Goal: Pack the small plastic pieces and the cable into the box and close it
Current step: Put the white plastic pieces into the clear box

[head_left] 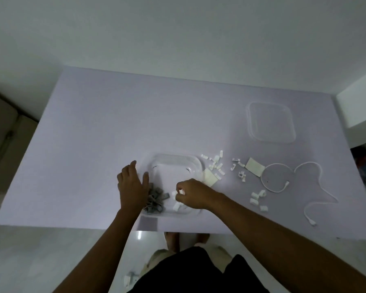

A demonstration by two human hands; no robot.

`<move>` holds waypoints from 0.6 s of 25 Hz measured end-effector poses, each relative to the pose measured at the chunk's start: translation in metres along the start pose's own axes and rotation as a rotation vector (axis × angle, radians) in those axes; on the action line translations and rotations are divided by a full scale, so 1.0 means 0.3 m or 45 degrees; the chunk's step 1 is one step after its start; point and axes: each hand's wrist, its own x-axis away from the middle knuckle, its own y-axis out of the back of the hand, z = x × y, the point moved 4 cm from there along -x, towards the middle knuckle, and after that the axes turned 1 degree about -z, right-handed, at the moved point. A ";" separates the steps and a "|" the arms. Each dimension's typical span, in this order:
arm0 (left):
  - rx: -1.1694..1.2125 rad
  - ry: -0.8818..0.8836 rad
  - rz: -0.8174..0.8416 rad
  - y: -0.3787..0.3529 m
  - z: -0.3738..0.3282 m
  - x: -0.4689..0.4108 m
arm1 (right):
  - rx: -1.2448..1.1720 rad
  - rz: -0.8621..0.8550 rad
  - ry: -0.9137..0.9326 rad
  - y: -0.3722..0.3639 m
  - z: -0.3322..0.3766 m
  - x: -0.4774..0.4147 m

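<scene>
- Head view: a clear plastic box (173, 166) stands open near the front edge of a pale table (93, 134).
- The left hand (132, 187) lies flat, fingers spread, against the box's left wall and grips nothing.
- The right hand (190, 193) hangs over the box, its fingertips pinched on a small white piece (181, 191).
- Grey pieces (156, 199) are heaped in the box's near left corner; a few white ones lie beside them.
- More white pieces (216, 166) are scattered on the table just right of the box, with two pale flat cards among them.
- The white cable (304, 176) lies loosely looped farther right.
- The clear lid (270, 123) rests apart, behind the cable.
</scene>
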 end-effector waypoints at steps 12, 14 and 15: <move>0.174 0.179 0.138 -0.087 0.054 0.034 | 0.421 0.248 0.059 -0.149 -0.031 -0.019; 0.165 0.164 0.129 -0.088 0.056 0.035 | 0.432 0.232 0.067 -0.136 -0.032 -0.013; 0.162 0.164 0.123 -0.088 0.058 0.034 | 0.431 0.209 0.068 -0.125 -0.028 -0.009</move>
